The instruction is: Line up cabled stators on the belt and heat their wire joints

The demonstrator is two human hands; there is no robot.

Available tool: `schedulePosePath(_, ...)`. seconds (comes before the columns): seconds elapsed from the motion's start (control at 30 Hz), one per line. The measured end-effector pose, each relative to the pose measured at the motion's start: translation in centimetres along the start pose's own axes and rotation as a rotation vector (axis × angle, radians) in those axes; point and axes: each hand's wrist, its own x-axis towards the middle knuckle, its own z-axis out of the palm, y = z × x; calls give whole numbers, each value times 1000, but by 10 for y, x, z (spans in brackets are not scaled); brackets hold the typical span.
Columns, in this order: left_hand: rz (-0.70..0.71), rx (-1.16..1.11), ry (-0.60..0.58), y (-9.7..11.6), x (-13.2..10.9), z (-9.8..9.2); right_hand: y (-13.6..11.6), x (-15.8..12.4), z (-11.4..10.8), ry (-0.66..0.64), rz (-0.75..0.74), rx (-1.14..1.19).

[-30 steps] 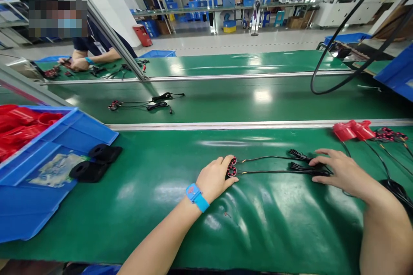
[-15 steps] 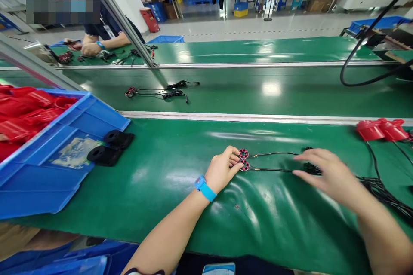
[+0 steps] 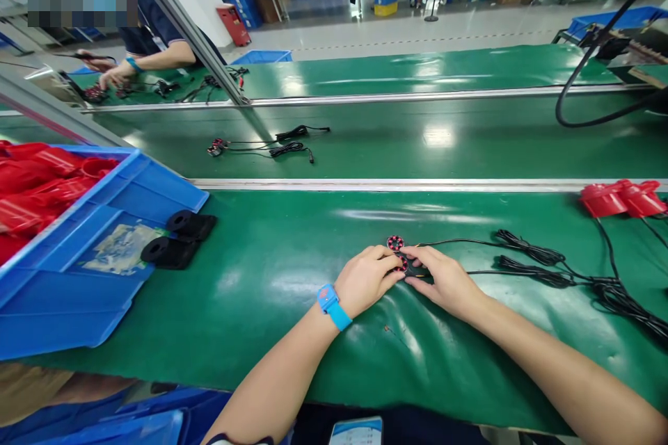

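Two small round parts with red and black segments lie near the middle of the green mat. The upper round part [image 3: 395, 243] rests just above the fingertips. Fingers of my left hand [image 3: 369, 271], which has a blue band at the wrist, are closed on the lower round part [image 3: 402, 263]. From the right, my right hand [image 3: 441, 279] meets it, its thumb and fingers around the wire end of the same part. Black cables run right from both parts to tied bundles [image 3: 529, 247].
A blue bin [image 3: 117, 222] of red housings stands at the left, with black parts [image 3: 180, 240] beside it. Two red housings [image 3: 621, 199] with cables lie at the right. Beyond the rail [image 3: 365, 185] is another wired pair [image 3: 216, 147]. A person works at the far left.
My right hand has moved left from the cable bundles to the round parts. My left hand has stayed at the parts, and the lower one now sits between both hands.
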Motion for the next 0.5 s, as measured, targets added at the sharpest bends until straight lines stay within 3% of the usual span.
schedulePosePath(0.13, 57, -62, -22, -6, 1, 0, -5, 3, -1, -7, 63, 88)
schedulePosePath(0.33, -28, -55, 69, 2, 1, 7, -7, 8, -12, -71, 198, 172)
schedulePosePath(0.5, -41, -168, 73, 2, 0, 10, -7, 11, -20, -179, 340, 474)
